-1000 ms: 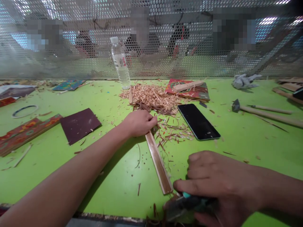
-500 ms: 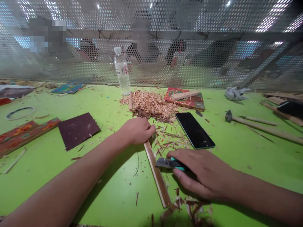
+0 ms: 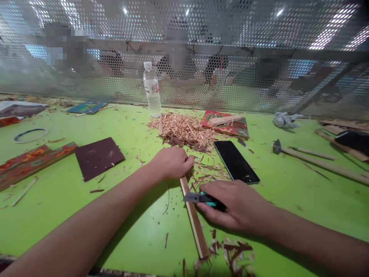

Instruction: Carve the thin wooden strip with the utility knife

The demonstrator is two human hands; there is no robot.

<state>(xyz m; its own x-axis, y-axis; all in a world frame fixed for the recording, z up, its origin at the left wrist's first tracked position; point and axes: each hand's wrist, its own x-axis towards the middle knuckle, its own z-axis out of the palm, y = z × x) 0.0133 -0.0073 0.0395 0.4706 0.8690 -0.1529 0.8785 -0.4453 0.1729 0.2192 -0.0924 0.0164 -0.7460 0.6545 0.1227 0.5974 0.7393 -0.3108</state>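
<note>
A narrow wooden strip (image 3: pixel 193 225) lies on the green table, one end pointing towards me. Its far end is gripped by my left hand (image 3: pixel 173 162), whose closed fingers hide that end. My right hand (image 3: pixel 230 204) is wrapped round a utility knife (image 3: pixel 198 197) with a black and turquoise handle. The knife's blade lies across the middle of the strip; whether it touches the wood I cannot tell. Dark and pale shavings (image 3: pixel 235 252) are scattered by the strip's near end.
Beyond my hands are a shavings pile (image 3: pixel 187 130), a water bottle (image 3: pixel 152 92) and a phone (image 3: pixel 236 161). Sandpaper (image 3: pixel 99 157) and painted boards (image 3: pixel 40 161) lie left; a hammer (image 3: pixel 317 161) lies right. A perforated metal screen (image 3: pixel 225 88) borders the back, with people behind it.
My right hand has moved the knife slightly up and left along the strip, away from me. My left hand keeps its hold at the far end. The whole view has shifted a little.
</note>
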